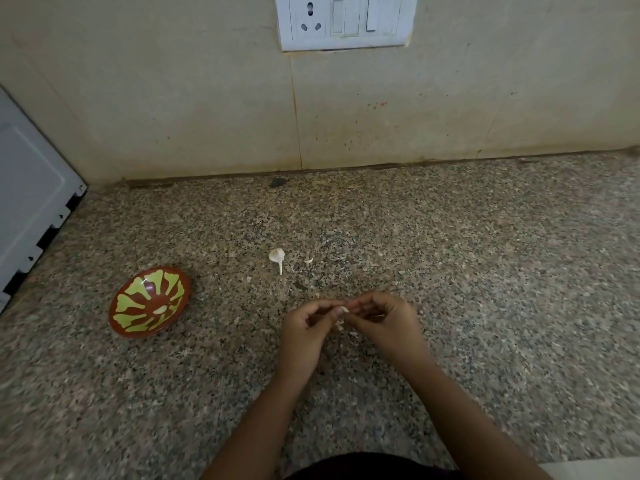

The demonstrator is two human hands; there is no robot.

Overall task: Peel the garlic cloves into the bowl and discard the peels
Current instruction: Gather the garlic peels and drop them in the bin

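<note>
A small pale garlic clove is in the lower centre of the frame. It is pinched between the fingertips of the left hand and the right hand, both curled narrowly around it over the speckled granite countertop. Small white peel scraps show just under the hands. Higher up lies a white garlic piece with a thin stem, near one peel flake. At the left, well apart, stands a round brown bowl with green pattern, holding one peeled clove. A white switchboard is on the wall at the top.
</note>
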